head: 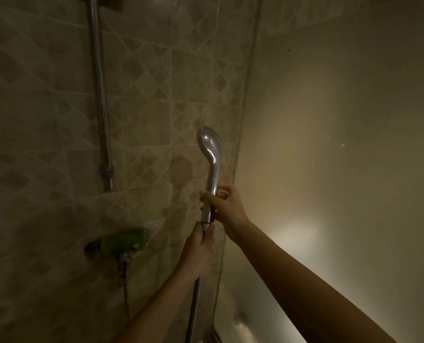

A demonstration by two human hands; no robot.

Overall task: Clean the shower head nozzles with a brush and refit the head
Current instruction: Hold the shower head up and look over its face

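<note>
**A:** Entry, grips first. Right hand (pixel 227 203) is wrapped round the lower handle of the shower head (pixel 213 169), fingers curled round it. Left hand (pixel 198 248) sits directly below, closed round the joint where the hose (pixel 195 300) meets the handle.

**B:** One hand either side of the thread, then. Is the head coming off or going on?

**A:** Cannot tell. No brush in sight. The nozzle face is turned toward the tiled wall (pixel 156 82), so only the chrome back shows.

**B:** Note on method?

**A:** My judgement: hold the handle steady with the right hand and let the left turn the nut alone. Keep hose and handle in one straight line so the thread does not cross. Chrome is smooth, so a full wrap is safer than fingertips. The light is poor, so work by feel.

**B:** Position of the head relative to the grip?

**A:** Upright. The round end stands well above the right hand, and the handle runs down through that hand to the left. The hose hangs straight down below the left hand. The riser pipe (pixel 99 95) is well apart to the left. The green mixer (pixel 124 240) is on the wall at about the left hand's height, beside it but not touching.
</note>
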